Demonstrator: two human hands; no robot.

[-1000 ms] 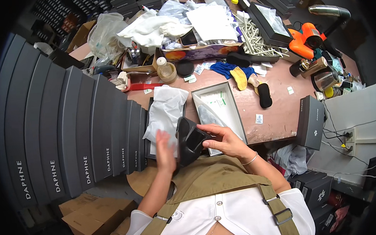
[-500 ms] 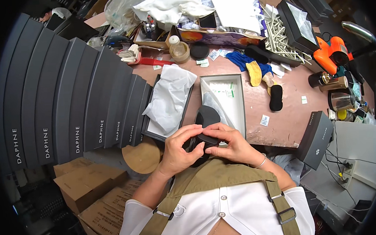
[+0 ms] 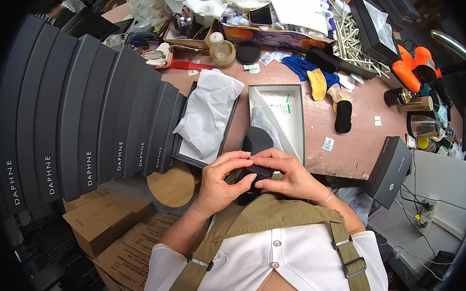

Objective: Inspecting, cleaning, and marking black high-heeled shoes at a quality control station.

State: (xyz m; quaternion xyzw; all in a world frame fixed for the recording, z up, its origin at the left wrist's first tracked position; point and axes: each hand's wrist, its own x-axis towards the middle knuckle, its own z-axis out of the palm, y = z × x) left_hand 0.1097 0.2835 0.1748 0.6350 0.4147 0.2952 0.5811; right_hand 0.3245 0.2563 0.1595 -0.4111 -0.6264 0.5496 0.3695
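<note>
A black shoe (image 3: 257, 138) is held between my two hands at the table's front edge, close to my apron. My left hand (image 3: 226, 178) grips its left side, thumb and fingers pinched on the dark upper. From the other side my right hand (image 3: 283, 171) grips it too, fingertips almost meeting the left ones. Just beyond the shoe lies an open grey-edged shoe box (image 3: 298, 115), white inside, with thin tissue and small packets in it. Left of that box, white tissue paper (image 3: 210, 112) spills over a dark box part (image 3: 191, 161). My hands cover much of the shoe.
A tall row of dark grey shoe boxes (image 3: 78, 116) stands at left, above brown cartons (image 3: 100, 221) and a round stool (image 3: 172, 185). Rightward lie a blue cloth (image 3: 303, 70), a yellow cloth (image 3: 317, 84), white sticks (image 3: 351, 42) and an orange heat gun (image 3: 413, 65).
My hands keep hold of the black shoe, with fingers barely shifted. The whole view has tilted slightly, so the table things appear a little higher.
</note>
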